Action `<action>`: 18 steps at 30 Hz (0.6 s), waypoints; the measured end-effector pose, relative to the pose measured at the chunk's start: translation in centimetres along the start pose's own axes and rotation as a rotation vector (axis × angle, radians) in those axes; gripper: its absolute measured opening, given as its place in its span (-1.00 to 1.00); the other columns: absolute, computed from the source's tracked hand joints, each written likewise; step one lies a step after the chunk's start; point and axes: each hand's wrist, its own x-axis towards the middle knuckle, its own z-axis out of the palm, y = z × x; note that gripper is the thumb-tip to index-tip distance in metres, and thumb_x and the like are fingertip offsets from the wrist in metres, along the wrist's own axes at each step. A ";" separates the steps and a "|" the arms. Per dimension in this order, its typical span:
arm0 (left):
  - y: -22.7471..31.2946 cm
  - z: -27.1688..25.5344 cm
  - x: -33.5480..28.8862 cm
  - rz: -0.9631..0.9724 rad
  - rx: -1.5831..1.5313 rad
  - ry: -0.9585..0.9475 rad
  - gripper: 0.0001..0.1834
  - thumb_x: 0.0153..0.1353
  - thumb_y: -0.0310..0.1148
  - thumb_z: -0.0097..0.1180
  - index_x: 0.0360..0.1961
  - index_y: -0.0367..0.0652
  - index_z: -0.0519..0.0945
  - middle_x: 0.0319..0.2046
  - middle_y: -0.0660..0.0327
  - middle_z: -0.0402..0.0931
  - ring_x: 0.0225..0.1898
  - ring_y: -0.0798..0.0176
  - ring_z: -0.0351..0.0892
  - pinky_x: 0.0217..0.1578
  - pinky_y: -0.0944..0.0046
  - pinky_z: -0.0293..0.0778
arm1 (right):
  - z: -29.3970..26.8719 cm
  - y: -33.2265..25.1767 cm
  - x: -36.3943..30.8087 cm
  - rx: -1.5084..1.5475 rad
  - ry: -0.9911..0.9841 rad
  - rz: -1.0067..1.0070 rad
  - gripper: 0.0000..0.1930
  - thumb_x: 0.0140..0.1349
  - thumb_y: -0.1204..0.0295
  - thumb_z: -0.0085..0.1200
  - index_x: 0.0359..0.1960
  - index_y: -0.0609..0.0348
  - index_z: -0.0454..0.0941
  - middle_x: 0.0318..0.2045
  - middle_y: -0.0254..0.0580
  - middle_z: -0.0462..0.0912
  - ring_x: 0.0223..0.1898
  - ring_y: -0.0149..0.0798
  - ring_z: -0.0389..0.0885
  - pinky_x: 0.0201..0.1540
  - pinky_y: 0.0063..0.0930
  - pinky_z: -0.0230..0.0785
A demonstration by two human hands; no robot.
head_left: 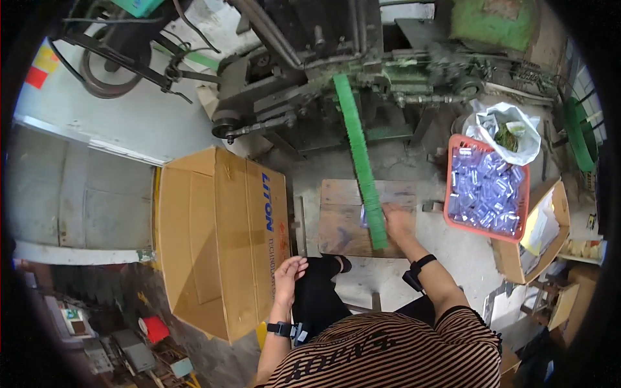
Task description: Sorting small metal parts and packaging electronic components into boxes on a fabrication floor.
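A long green ridged strip [359, 155] slopes from the machine down over a low wooden board [336, 226]. My right hand [397, 222] is at the strip's right side, near its lower end; its fingertips are hidden behind the strip. On the strip's other side shows a small bluish clear plastic piece [363, 216]; whether my right hand touches it I cannot tell. My left hand [289, 275] is raised above my lap beside the large cardboard box [249, 246], fingers curled together, with nothing visible in them.
The dark, greasy machine [310, 84] spans the far side. To the right stand a red plastic basket [451, 194] of clear bluish plastic pieces, a white plastic bag [527, 145] and a smaller carton [556, 226] holding papers. A spoked wheel [111, 71] is at the far left.
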 end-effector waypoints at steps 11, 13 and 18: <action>-8.7 1.0 4.2 -0.108 0.100 -0.562 -0.72 0.28 -0.40 -0.11 -0.07 -0.34 0.46 -0.16 0.08 0.54 -0.16 0.27 0.56 -0.18 0.38 0.47 | 0.2 -3.7 -1.9 -0.180 0.571 -0.019 -0.78 0.06 0.36 -0.05 -0.29 0.18 0.48 -0.15 0.07 0.51 -0.22 0.07 0.53 -0.21 -0.17 0.36; -9.5 -0.2 3.1 -0.088 0.097 -0.627 -0.72 0.28 -0.40 -0.12 -0.08 -0.34 0.46 -0.16 0.07 0.54 -0.17 0.27 0.56 -0.20 0.37 0.48 | -0.7 -4.3 -2.9 -0.033 0.609 0.065 -0.79 0.07 0.35 -0.06 -0.33 0.21 0.49 -0.20 0.13 0.52 -0.24 0.11 0.53 -0.23 -0.15 0.36; -10.6 -0.6 2.3 -0.007 0.104 -0.621 -0.70 0.29 -0.34 -0.15 -0.09 -0.33 0.47 -0.16 0.06 0.54 -0.16 0.23 0.57 -0.19 0.35 0.50 | -2.6 -5.0 -7.7 0.266 0.450 0.357 -0.78 0.03 0.28 0.02 -0.46 0.21 0.51 -0.50 0.19 0.53 -0.34 0.17 0.52 -0.29 -0.07 0.34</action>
